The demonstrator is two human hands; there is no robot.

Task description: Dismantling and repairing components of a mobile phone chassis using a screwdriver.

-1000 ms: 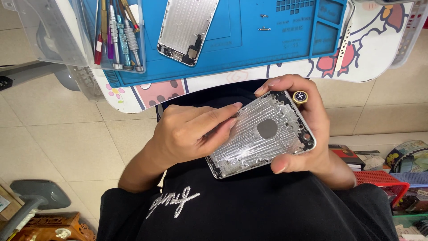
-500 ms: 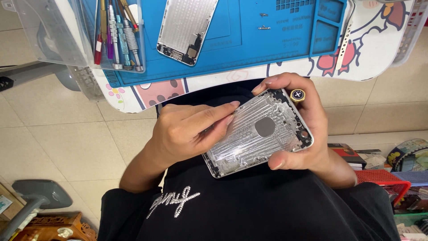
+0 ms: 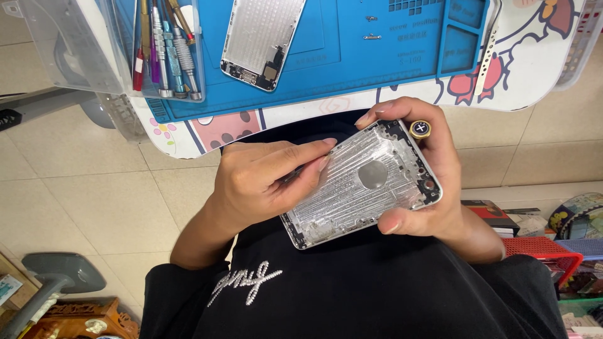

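Observation:
My right hand [image 3: 433, 188] grips a silver phone back housing [image 3: 364, 188] over my lap, inner side up, thumb on its near edge and fingers around the far edge. A screwdriver with a gold cap [image 3: 420, 129] is tucked between that hand's fingers. My left hand [image 3: 260, 185] pinches a thin dark tool [image 3: 295, 174] whose tip rests on the housing's left part. A second phone housing [image 3: 260, 37] lies on the blue work mat [image 3: 377, 56] on the table ahead.
A clear tray with several screwdrivers [image 3: 164, 50] stands at the mat's left. A thin metal strip [image 3: 487, 59] lies at the mat's right edge. Tiled floor shows at both sides, a red basket [image 3: 540, 251] at right, a grey stand [image 3: 56, 276] at lower left.
The housing has tilted and shifted slightly in my right hand. My left hand stays on it with the thin tool.

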